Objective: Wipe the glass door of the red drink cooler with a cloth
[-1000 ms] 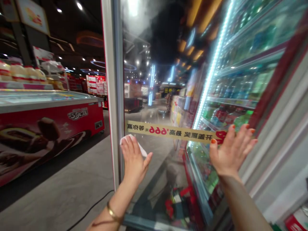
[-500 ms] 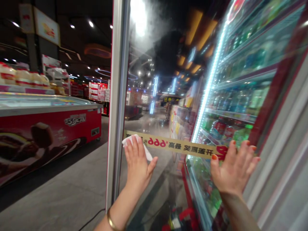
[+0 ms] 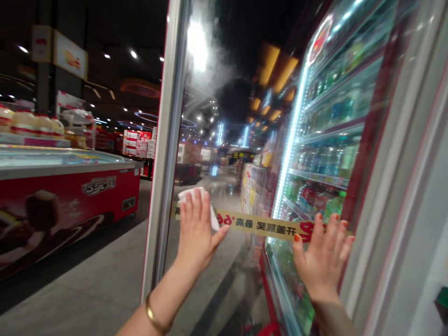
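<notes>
A white cloth (image 3: 209,211) lies flat against the glass door (image 3: 227,261), under the fingers of my left hand (image 3: 196,228). That hand is stretched out, thumb to the right, and a gold bangle (image 3: 154,313) circles its wrist. Across the glass runs a yellow strip (image 3: 261,228) with printed characters, seen reversed; my left hand and the cloth cover part of it. My right hand (image 3: 322,261), with orange nails, rests with fingers spread at the strip's right end, holding nothing. Whether its whole palm touches the glass cannot be made out.
The pale door frame (image 3: 159,154) stands left of the glass. On the right, lit shelves of bottles (image 3: 325,149) show in the glass. A red chest freezer (image 3: 70,205) stands at the left, with large bottles (image 3: 26,122) behind it. Grey floor (image 3: 87,284) stretches below.
The view has shifted slightly. My left hand and the cloth have slid a little right and up along the strip, covering more of the red digits. My right hand stays near the strip's right end.
</notes>
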A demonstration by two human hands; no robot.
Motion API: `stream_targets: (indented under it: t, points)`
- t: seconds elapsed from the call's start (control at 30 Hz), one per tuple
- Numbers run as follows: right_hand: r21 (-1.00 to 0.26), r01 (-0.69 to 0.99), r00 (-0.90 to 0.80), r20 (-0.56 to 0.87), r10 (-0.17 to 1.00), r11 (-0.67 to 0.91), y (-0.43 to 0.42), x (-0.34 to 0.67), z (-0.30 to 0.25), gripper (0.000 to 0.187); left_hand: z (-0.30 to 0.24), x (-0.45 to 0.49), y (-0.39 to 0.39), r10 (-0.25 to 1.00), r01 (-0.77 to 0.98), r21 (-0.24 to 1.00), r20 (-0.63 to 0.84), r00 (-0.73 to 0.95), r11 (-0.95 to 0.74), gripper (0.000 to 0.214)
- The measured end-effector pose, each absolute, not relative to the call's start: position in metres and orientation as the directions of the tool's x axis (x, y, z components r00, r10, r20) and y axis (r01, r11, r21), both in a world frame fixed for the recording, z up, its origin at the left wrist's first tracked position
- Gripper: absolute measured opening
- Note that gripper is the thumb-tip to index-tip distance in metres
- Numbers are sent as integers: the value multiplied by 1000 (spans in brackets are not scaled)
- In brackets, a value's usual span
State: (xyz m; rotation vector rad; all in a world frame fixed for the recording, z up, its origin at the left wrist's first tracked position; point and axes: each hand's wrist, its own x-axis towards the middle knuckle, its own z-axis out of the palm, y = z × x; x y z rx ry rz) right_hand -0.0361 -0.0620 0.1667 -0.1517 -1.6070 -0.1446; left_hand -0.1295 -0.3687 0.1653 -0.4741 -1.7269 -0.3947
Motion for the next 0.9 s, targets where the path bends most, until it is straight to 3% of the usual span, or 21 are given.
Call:
stream_targets:
  t: [0.1,0.17,0.23,0.33,0.4,0.43,0.5,0.6,0.67,0.73,0.83,0.9]
  points:
    - [10,186,-32,999,-4,982,-62,-36,167,86,136,-114,-345,486,561,-418,873,32,714,111]
    - [11,203,-26,1000,-6,979,-63,-36,168,86,106,-108,-350,612,543,-553,786,87,632,111]
    - [11,212,-41,999,-3,977,-63,-37,168,86,102,-113,-370,509,535,-434,861,9,725,106]
    - [0,203,-46,999,9,979,-61,-37,167,86,155,-131,-389,144,551,-28,975,-168,834,98]
    - [-9,195,-50,999,19,981,-61,-37,166,86,193,-140,-381,50,568,86,974,-219,819,96]
    - [-10,190,-58,998,21,982,-61,-37,166,86,201,-141,-371,58,577,82,974,-220,813,98]
    - [-7,178,-73,997,21,984,-61,-37,166,85,186,-132,-347,201,597,-66,966,-162,800,101]
    - [-13,190,-51,998,23,982,-62,-37,166,86,101,-110,-329,551,591,-460,834,31,663,95]
    - [-20,219,-34,999,28,975,-65,-37,167,87,43,-107,-344,620,594,-549,778,104,589,87]
    - [-9,241,-39,999,19,970,-67,-37,167,87,21,-117,-371,537,582,-483,838,92,654,86]
    - [12,248,-65,998,5,969,-68,-38,166,89,68,-135,-393,190,570,-96,976,-107,816,92]
    - [-3,245,-58,998,18,969,-67,-37,164,89,121,-138,-385,67,569,80,970,-233,818,93]
